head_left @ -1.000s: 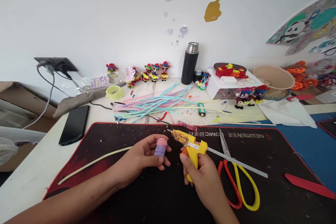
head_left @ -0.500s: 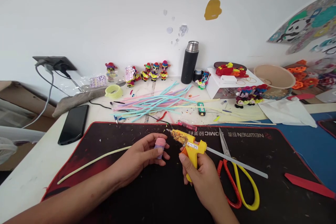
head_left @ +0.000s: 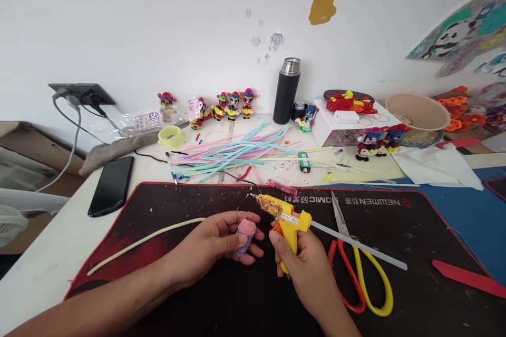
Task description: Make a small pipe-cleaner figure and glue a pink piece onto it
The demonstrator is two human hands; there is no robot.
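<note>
Between the thumb and fingers of my left hand (head_left: 221, 237) is a small fuzzy roll (head_left: 246, 231), pink at the top and purple below, tilted so its pink end faces up. My right hand (head_left: 302, 263) is wrapped round a yellow glue gun (head_left: 290, 221), with the thumb beside the orange trigger. The gun's nozzle points left, a little above the roll and apart from it. A pale glue stick (head_left: 359, 245) sticks out of the gun's back. A light yellow pipe cleaner (head_left: 146, 239) lies left, its far end passing behind my left hand.
Scissors (head_left: 350, 253) with red and yellow handles lie right of my right hand on the black mat (head_left: 197, 300). Behind are a heap of pastel pipe cleaners (head_left: 237, 150), a black flask (head_left: 286, 92), and several small figures (head_left: 233, 107). A phone (head_left: 111, 187) lies left.
My left hand has moved slightly down and right and tipped the roll, so its pink end shows more. My right hand and the glue gun have stayed nearly still.
</note>
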